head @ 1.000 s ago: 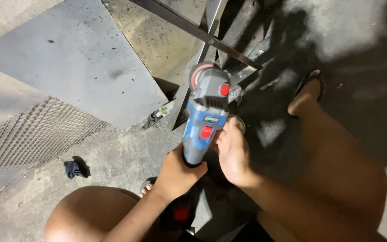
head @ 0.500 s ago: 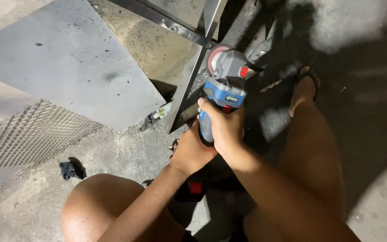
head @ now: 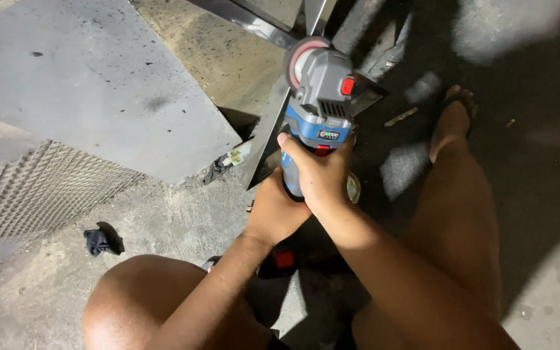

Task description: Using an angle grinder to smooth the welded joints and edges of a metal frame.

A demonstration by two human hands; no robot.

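I hold a blue and grey angle grinder with a red button, its disc pointing away from me. My right hand wraps the grinder's body from above. Below it, my left hand grips the rear of the handle. The disc hovers over a dark metal angle frame whose bars cross on the concrete floor. Whether the disc touches the metal is unclear.
A large grey metal sheet lies at the left, with expanded metal mesh beneath it. A dark rag lies on the floor. My knee and my leg with foot flank the frame.
The grinder has moved forward and to the right along the frame. My right hand shifted from beside the handle onto the grinder's body.
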